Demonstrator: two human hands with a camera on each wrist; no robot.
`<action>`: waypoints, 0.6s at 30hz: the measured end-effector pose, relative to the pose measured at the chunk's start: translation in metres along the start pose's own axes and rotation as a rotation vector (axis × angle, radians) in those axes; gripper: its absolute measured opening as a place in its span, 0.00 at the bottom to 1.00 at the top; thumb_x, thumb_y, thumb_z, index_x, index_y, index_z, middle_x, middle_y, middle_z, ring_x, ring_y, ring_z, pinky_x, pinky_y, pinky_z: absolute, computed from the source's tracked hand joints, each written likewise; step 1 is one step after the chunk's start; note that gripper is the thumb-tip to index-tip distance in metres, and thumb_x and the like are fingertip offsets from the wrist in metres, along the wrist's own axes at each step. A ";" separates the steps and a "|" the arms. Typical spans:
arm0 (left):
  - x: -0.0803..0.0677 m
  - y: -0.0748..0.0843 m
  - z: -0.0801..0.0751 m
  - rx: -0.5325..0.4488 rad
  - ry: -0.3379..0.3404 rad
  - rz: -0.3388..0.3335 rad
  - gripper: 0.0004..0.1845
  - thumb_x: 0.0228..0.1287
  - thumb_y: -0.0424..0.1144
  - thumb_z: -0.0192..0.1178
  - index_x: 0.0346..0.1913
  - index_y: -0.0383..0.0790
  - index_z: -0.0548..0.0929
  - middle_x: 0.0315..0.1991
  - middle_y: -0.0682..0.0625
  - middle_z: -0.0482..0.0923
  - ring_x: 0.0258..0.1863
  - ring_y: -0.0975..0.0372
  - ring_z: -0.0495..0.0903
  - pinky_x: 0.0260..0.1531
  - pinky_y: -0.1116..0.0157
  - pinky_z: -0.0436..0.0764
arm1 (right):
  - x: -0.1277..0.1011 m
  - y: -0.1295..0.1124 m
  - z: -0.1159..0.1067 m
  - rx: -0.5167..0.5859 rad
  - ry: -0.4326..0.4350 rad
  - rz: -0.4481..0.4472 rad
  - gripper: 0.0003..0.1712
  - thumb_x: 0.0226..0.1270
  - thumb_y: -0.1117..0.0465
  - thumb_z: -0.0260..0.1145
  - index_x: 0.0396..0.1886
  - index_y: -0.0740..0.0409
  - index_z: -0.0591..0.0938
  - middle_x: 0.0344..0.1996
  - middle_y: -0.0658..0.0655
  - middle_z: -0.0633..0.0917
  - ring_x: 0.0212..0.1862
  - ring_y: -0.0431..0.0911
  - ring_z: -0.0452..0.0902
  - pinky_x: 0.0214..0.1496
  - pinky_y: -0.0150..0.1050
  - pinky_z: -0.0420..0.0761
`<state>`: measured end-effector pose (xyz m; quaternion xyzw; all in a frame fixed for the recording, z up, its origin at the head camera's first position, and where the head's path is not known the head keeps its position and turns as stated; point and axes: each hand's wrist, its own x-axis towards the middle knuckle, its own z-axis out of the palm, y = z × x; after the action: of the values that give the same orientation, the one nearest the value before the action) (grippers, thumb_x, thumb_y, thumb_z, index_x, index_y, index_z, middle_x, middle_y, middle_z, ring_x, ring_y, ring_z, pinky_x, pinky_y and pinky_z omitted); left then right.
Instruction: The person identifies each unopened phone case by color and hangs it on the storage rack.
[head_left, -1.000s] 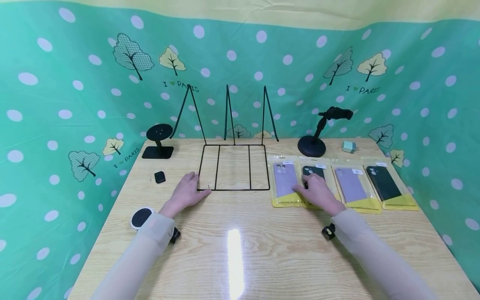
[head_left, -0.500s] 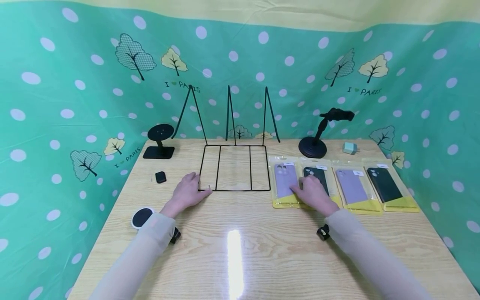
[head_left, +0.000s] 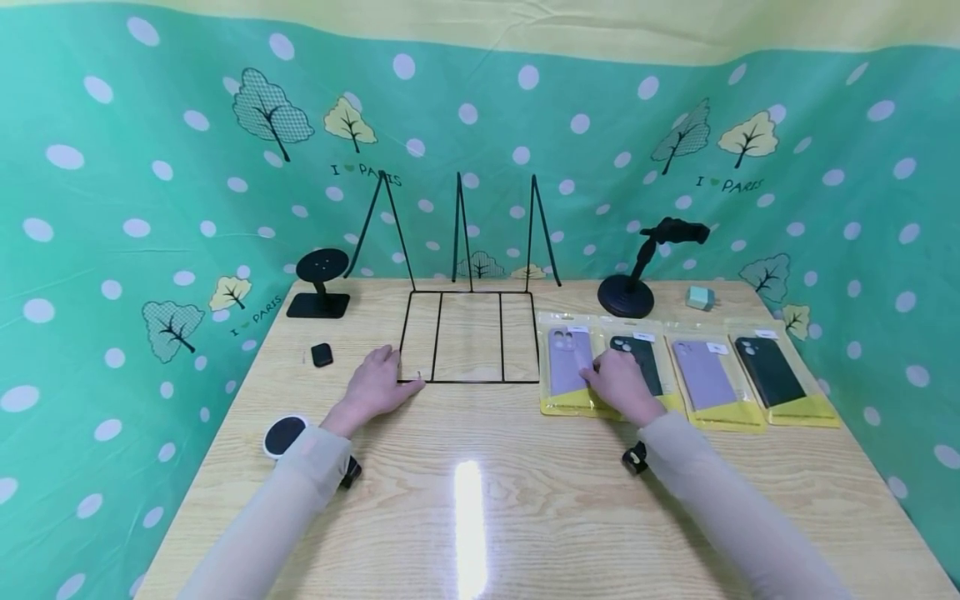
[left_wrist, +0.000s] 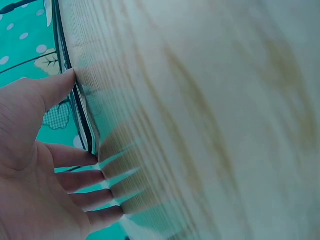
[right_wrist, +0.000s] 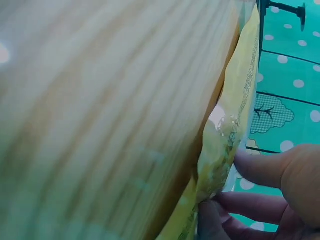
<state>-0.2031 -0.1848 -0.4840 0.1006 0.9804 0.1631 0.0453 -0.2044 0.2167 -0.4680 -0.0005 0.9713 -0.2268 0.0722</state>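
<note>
A black wire rack (head_left: 472,382) lies on the wooden table, with upright prongs at its back. My left hand (head_left: 369,390) rests at its front left corner, thumb on the front wire and fingers straight in the left wrist view. To the right, several bagged phone cases lie in a row. My right hand (head_left: 622,385) pinches the lower right part of the bag with the purple phone case (head_left: 567,362), covering part of the bag with the black phone case (head_left: 636,350). In the right wrist view its thumb and curled fingers touch the yellow bag edge (right_wrist: 220,150).
Another purple case (head_left: 701,371) and black case (head_left: 768,367) lie farther right. Behind are a black stand (head_left: 626,292) and a light blue charger (head_left: 699,297). On the left are a black stand (head_left: 318,305), a small black square (head_left: 322,355) and a white round pad (head_left: 285,433).
My right hand has moved slightly left, and the leftmost bag has slid a little left with it. The left hand stays at the rack's corner.
</note>
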 end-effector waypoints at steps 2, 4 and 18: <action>0.000 0.000 0.000 -0.001 0.001 -0.002 0.43 0.64 0.57 0.58 0.65 0.21 0.64 0.67 0.27 0.56 0.66 0.37 0.55 0.60 0.42 0.61 | 0.001 -0.001 0.000 0.010 0.012 0.017 0.20 0.69 0.56 0.62 0.17 0.59 0.79 0.15 0.55 0.74 0.18 0.45 0.69 0.17 0.35 0.67; -0.001 0.000 0.000 -0.001 0.001 -0.003 0.43 0.64 0.57 0.58 0.65 0.21 0.64 0.67 0.27 0.56 0.66 0.37 0.55 0.60 0.42 0.61 | 0.003 -0.001 0.000 0.020 0.029 0.043 0.18 0.68 0.57 0.62 0.19 0.61 0.82 0.17 0.55 0.76 0.20 0.46 0.71 0.19 0.36 0.69; 0.000 -0.001 0.001 0.010 0.005 0.003 0.42 0.64 0.56 0.58 0.64 0.20 0.64 0.67 0.27 0.56 0.66 0.36 0.55 0.61 0.42 0.60 | 0.014 0.003 0.002 0.077 0.089 0.140 0.14 0.66 0.62 0.61 0.20 0.59 0.84 0.23 0.55 0.80 0.23 0.47 0.74 0.20 0.35 0.73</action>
<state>-0.2025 -0.1851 -0.4853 0.1017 0.9812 0.1585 0.0419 -0.2174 0.2181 -0.4730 0.0802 0.9617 -0.2582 0.0443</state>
